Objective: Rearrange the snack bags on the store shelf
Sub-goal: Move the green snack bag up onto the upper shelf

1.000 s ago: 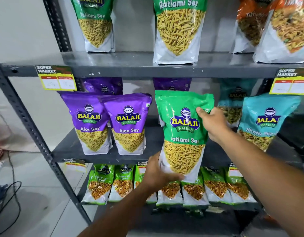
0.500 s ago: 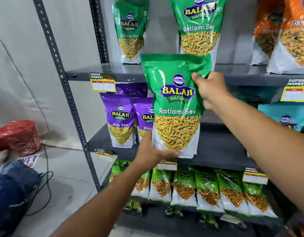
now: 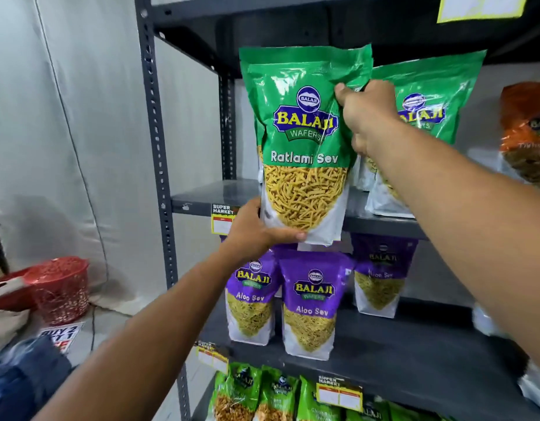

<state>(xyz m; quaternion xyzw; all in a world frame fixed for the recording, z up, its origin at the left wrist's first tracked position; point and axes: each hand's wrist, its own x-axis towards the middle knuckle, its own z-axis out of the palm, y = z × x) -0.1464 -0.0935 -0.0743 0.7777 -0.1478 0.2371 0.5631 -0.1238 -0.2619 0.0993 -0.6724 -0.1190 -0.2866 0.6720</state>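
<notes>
I hold the green Ratlami Sev bag (image 3: 302, 141) upright before the upper shelf (image 3: 208, 197), my left hand (image 3: 256, 229) cupping its bottom corner and my right hand (image 3: 366, 117) pinching its upper right edge. Since a moment ago, I've raised it further, level with another green bag (image 3: 438, 95) standing there.

Green Ratlami Sev bag (image 3: 305, 141) now higher than 1 s ago: up from the purple-bag shelf level to the upper shelf (image 3: 202, 197), in front of another green bag there. Left hand (image 3: 253, 229) and right hand (image 3: 366, 115) risen with it. Camera view tilted upward.
</notes>
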